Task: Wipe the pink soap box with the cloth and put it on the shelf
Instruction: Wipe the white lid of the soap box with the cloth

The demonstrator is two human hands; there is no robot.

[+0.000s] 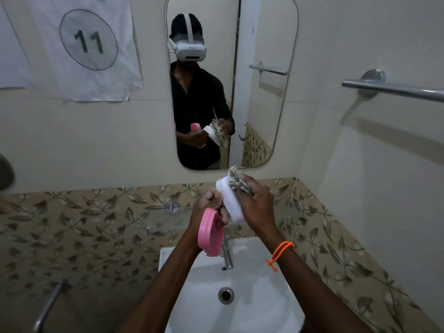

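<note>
My left hand [209, 205] grips the pink soap box part [208, 234], which hangs on edge above the sink, and it also steadies a white oval part [228, 203]. My right hand [258, 204] holds a bunched patterned cloth [237, 183] and presses it against the top of the white part. Both hands are raised in front of the wall, just below the mirror [264, 92]. A thin glass shelf [165, 221] on metal brackets is faintly visible on the tiled wall to the left of my hands.
A white sink [168, 257] with a chrome tap [227, 253] lies directly under my hands. A towel bar [396, 89] is mounted on the right wall. A paper sheet marked 11 [89, 42] hangs at upper left. A metal bar [48, 306] sits at lower left.
</note>
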